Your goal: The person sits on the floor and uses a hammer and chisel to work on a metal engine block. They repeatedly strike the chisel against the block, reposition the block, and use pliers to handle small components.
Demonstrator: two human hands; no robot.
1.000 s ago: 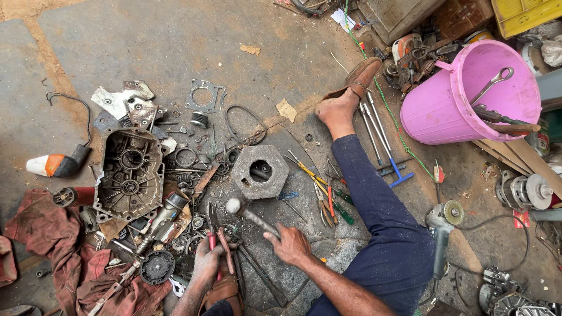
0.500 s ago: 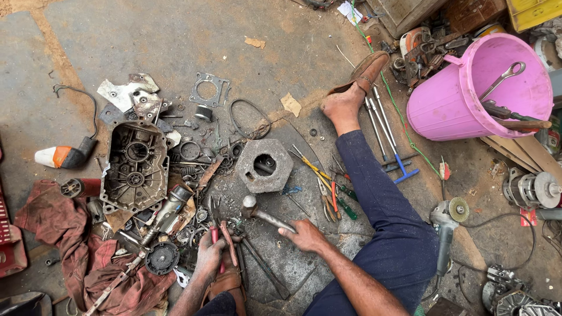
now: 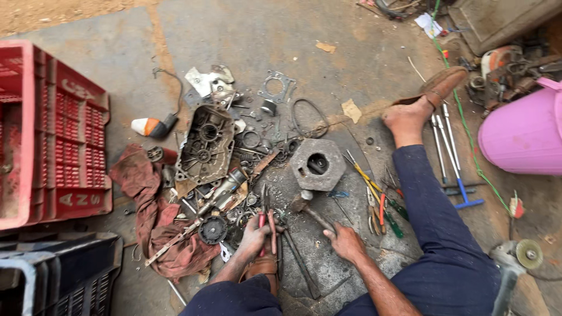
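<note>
My left hand [image 3: 253, 239] grips red-handled pliers [image 3: 264, 217] whose jaws point away from me into a pile of small metal parts. My right hand [image 3: 345, 241] is closed on the handle of a hammer [image 3: 310, 210]; the hammer's head lies on the concrete next to a grey engine cylinder block [image 3: 317, 164]. A dark engine crankcase cover [image 3: 206, 143] lies left of the block, with rings, gaskets and bolts scattered around it.
A red rag [image 3: 153, 216] lies left of my hands. A red crate [image 3: 50, 134] and a dark crate [image 3: 55, 272] stand at the left. Screwdrivers [image 3: 377, 196] and T-wrenches [image 3: 452, 155] lie beside my outstretched leg [image 3: 436, 210]. A pink bucket [image 3: 524, 131] stands right; a grinder [image 3: 515, 260] is beside it.
The view has swung left, bringing the red crate into sight and pushing the bucket to the edge. My right hand has slid along the hammer handle. The pliers remain in my left hand.
</note>
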